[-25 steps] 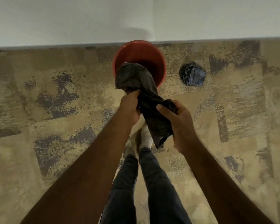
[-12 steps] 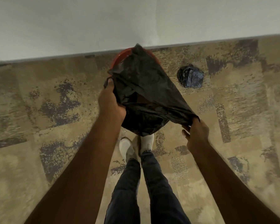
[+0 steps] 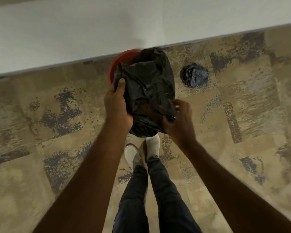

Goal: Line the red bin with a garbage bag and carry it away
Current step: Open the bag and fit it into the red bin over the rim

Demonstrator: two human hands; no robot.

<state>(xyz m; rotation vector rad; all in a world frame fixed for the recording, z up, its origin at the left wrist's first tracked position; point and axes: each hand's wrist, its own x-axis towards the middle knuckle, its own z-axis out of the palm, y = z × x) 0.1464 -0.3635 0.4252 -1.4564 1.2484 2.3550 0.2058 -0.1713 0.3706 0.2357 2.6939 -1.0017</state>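
Observation:
The red bin [image 3: 120, 59] stands on the floor against the white wall, and only its left rim shows. A black garbage bag [image 3: 148, 88], puffed up and crumpled, hangs in the air over the bin and hides most of it. My left hand [image 3: 117, 105] grips the bag's left edge, thumb on top. My right hand [image 3: 180, 121] is at the bag's lower right edge, the fingers curled loosely around the plastic and blurred by motion.
A folded dark bundle of bags [image 3: 194, 77] lies on the patterned floor to the right of the bin. The white wall [image 3: 107, 27] runs behind the bin. My legs and white shoes [image 3: 152, 145] stand just below the bag.
The bag went from a bunched strip to stretched wide between my hands, and now my right hand has come back in to the bag's lower edge while the bag puffs up.

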